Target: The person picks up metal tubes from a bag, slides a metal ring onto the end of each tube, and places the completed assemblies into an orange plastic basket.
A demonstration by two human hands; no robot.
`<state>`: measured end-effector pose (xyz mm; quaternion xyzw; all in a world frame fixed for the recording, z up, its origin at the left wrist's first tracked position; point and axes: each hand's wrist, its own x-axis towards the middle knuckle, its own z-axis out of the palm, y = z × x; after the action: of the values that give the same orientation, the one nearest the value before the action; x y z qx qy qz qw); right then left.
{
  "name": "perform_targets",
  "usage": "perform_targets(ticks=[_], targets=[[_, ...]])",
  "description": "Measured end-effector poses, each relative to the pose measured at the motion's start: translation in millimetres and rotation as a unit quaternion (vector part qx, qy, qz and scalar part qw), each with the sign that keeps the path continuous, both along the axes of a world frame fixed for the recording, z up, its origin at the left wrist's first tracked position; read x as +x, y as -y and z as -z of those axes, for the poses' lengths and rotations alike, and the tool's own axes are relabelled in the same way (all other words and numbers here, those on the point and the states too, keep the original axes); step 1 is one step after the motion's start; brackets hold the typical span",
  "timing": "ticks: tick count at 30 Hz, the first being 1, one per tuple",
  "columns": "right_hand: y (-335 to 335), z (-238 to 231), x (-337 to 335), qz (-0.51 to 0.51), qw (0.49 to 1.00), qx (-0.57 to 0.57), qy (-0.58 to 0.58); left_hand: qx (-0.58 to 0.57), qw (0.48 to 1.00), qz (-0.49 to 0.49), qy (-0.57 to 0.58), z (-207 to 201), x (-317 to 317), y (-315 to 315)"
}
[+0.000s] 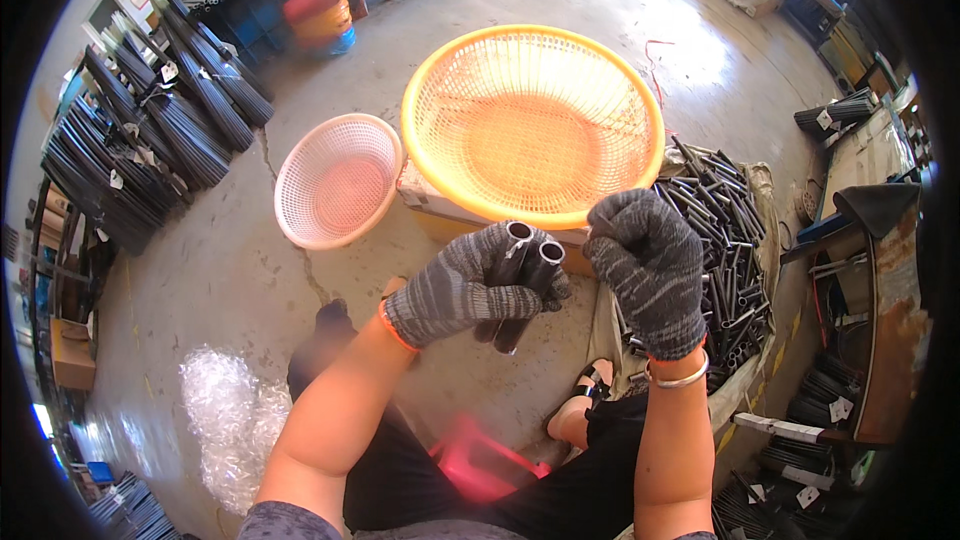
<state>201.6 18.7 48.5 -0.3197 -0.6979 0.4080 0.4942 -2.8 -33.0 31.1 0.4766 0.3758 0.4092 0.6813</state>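
Observation:
My left hand (450, 286), in a grey knit glove, is closed around two short black metal tubes (541, 276) held side by side. Their open upper ends face up, and their lower ends point down toward the floor. Right of them, my right hand (652, 262), gloved the same way, is raised with its fingers curled in, apart from the tubes. Whatever sits between its fingers, if anything, is hidden. Just beyond both hands stands a large orange plastic basket (530, 145) with nothing in it, resting on a box. A heap of cut black tubes (735, 240) lies on sacking beside my right hand.
A smaller pink basket (338, 180) is on the floor at left. Bundles of long dark rods (165, 115) lean at far left. Clear plastic wrap (222, 415) lies at lower left. A rusty-sided bench (895, 330) stands at right. A pink object (482, 460) is between my legs.

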Motion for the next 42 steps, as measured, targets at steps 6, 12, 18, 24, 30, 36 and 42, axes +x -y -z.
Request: perform_targets(ticks=[6, 12, 18, 24, 30, 36, 42], targets=[[12, -3, -8, -0.028, 1.000, -0.013, -0.006, 0.009, 1.000, -0.021, -0.016, -5, 2, -3], [12, 0, -14, -0.006, 0.995, 0.089, 0.052, 0.065, 0.995, -0.079, 0.008, 2, 8, -2], [16, 3, -22, 0.009, 0.994, 0.101, 0.036, 0.127, 0.980, -0.138, -0.062, 6, 9, -5], [18, 6, -31, 0.061, 0.987, 0.143, 0.043, 0.355, 0.888, -0.191, -0.223, 15, 13, -10], [22, 11, -37, 0.125, 0.981, 0.140, 0.043, 0.444, 0.805, -0.245, -0.308, 13, 22, -9], [22, 13, -39, 0.156, 0.978, 0.127, 0.051, 0.459, 0.768, -0.246, -0.371, 17, 22, -9], [25, 10, -42, 0.171, 0.982, 0.063, 0.042, 0.477, 0.741, -0.250, -0.401, 26, 22, -11]])
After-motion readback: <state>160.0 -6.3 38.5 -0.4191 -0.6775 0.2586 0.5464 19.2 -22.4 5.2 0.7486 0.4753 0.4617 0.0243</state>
